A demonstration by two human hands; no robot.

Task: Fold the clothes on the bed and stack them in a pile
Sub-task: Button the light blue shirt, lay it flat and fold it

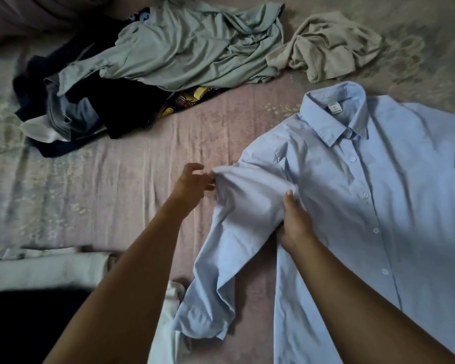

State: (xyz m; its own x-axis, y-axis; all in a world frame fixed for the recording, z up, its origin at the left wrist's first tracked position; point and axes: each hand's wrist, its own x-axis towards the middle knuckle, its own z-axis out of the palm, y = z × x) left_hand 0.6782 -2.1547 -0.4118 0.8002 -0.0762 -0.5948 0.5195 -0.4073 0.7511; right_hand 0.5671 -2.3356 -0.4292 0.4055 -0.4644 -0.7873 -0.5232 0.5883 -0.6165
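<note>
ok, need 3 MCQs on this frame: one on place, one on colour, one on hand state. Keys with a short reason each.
1. Where does the beige garment lie?
A. on the light blue shirt's collar
B. on the bed beyond the shirt's collar, right of the sage green garment
C. under the left forearm

2. What colour is the buttoned shirt laid out flat?
A. light blue
B. red
C. black

3. What is the left hand doing?
A. lying flat on the dark clothes heap
B. pinching the raised fold of the shirt's sleeve
C. gripping the collar

Key:
1 B: it sits crumpled on the bedspread, next to the sage green garment.
2 A: the shirt is pale blue with white buttons.
3 B: its fingers meet the sleeve fold, while the right hand holds the sleeve near the armpit.
</note>
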